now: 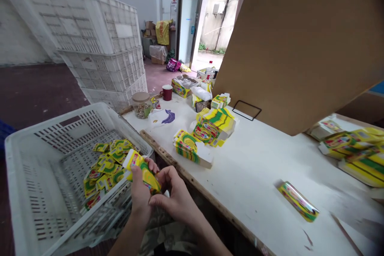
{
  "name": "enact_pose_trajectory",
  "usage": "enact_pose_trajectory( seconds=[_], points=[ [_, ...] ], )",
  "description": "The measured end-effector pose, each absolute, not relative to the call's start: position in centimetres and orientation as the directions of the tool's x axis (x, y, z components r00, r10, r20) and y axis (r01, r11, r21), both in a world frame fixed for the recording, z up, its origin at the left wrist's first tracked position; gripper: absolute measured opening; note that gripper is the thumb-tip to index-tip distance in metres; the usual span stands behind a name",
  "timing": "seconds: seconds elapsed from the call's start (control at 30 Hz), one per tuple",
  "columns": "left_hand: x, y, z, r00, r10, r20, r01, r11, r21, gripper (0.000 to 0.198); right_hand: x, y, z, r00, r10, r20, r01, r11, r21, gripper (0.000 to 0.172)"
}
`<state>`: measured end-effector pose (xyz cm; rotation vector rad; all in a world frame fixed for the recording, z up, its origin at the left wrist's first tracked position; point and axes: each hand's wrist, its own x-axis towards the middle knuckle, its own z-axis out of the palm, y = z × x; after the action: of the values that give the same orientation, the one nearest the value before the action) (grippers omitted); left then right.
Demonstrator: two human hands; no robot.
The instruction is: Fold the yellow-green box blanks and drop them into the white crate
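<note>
A small yellow and green carton point(147, 175) with a white flap standing out at its far end is between my hands, above the near edge of the crate. My left hand point(139, 193) is closed around its side, thumb on top. At the carton's near end, the fingers and thumb of my right hand point(174, 193) are pinched on it; what lies under those fingertips is hidden. Just left of my hands, a white plastic crate point(27, 144) holds a heap of similar yellow packs point(109, 168). On the white table point(234, 192) lies a row of flattened-looking yellow cartons point(187, 146).
A large cardboard sheet point(300, 56) leans over the table's far side. One shiny wrapped pack point(298, 201) lies at right, near stacked cartons point(354, 144). A jar point(141, 105) and a red mug point(167, 93) stand at the far end. Stacked crates point(99, 44) rise behind.
</note>
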<state>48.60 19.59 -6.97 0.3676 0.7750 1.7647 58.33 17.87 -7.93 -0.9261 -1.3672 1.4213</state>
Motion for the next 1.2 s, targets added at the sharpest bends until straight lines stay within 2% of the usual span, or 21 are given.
enact_pose_trajectory(
  seconds=[0.1,0.17,0.27,0.37,0.43,0.5,0.57,0.6,0.63,0.7,0.77,0.8,0.87,0.9,0.97,1.07,1.2],
  points=[
    [48.3,19.3,-8.3,-0.34,0.936,-0.093,-0.633,-0.155,0.758,0.056,59.6,18.8,-7.8,-0.22,0.973,0.075,-0.085,0.058,-0.995,0.033],
    [48.1,19.1,-9.3,-0.326,0.944,-0.041,-0.534,-0.149,0.833,0.046,60.8,19.4,-7.6,-0.162,0.982,0.096,-0.043,0.09,-0.995,0.02],
    [47.7,19.0,-10.2,-0.299,0.954,-0.02,-0.378,-0.099,0.92,0.03,62.3,19.9,-7.5,-0.116,0.984,0.133,0.019,0.136,-0.991,0.013],
    [47.0,19.0,-9.8,-0.293,0.954,0.058,-0.219,-0.126,0.968,0.027,63.5,20.0,-7.6,-0.065,0.969,0.24,0.134,0.246,-0.96,0.003],
    [46.4,18.9,-8.9,-0.338,0.92,0.2,-0.089,-0.243,0.966,0.034,64.3,20.1,-7.4,-0.003,0.924,0.382,0.308,0.365,-0.879,0.007],
    [45.8,18.6,-7.7,-0.346,0.862,0.372,0.075,-0.369,0.926,0.05,64.8,20.0,-7.0,0.0,0.857,0.516,0.507,0.444,-0.739,0.014],
    [45.4,18.4,-6.7,-0.233,0.852,0.47,0.288,-0.401,0.87,0.072,64.7,19.8,-6.5,-0.107,0.806,0.582,0.627,0.509,-0.59,0.018],
    [45.3,18.4,-6.4,-0.14,0.876,0.462,0.395,-0.379,0.837,0.083,64.5,19.6,-6.2,-0.191,0.781,0.594,0.639,0.558,-0.529,0.019],
    [45.2,18.5,-6.1,-0.032,0.912,0.409,0.484,-0.344,0.805,0.09,64.2,19.3,-6.1,-0.278,0.752,0.598,0.624,0.615,-0.482,0.02],
    [45.3,18.7,-6.0,0.154,0.962,0.224,0.59,-0.271,0.76,0.083,63.5,18.7,-6.0,-0.374,0.701,0.608,0.571,0.69,-0.444,0.021],
    [45.5,18.9,-6.1,0.232,0.97,0.066,0.633,-0.203,0.747,0.059,63.2,18.3,-6.3,-0.282,0.72,0.633,0.568,0.658,-0.495,0.027],
    [45.7,18.9,-6.3,0.231,0.973,0.03,0.645,-0.176,0.744,0.051,63.2,18.1,-6.6,-0.174,0.751,0.637,0.57,0.604,-0.557,0.039],
    [46.0,18.8,-6.8,0.175,0.983,0.051,0.646,-0.153,0.748,0.05,63.3,18.2,-7.3,0.033,0.829,0.559,0.483,0.477,-0.735,0.063],
    [46.2,18.7,-7.1,0.152,0.985,0.083,0.638,-0.162,0.753,0.053,63.3,18.2,-7.5,0.076,0.877,0.474,0.379,0.414,-0.827,0.066],
    [46.7,18.3,-7.8,0.13,0.977,0.167,0.615,-0.212,0.759,0.06,63.2,18.4,-7.6,0.03,0.963,0.267,0.143,0.26,-0.955,0.054],
    [47.5,17.7,-8.6,0.15,0.951,0.27,0.591,-0.305,0.747,0.067,62.5,18.5,-7.3,-0.056,0.996,0.064,-0.057,0.061,-0.996,0.042],
    [48.1,17.2,-8.7,0.256,0.911,0.324,0.513,-0.412,0.753,0.058,61.8,18.5,-7.0,-0.144,0.988,-0.058,-0.196,-0.086,-0.977,0.041]
  ],
)
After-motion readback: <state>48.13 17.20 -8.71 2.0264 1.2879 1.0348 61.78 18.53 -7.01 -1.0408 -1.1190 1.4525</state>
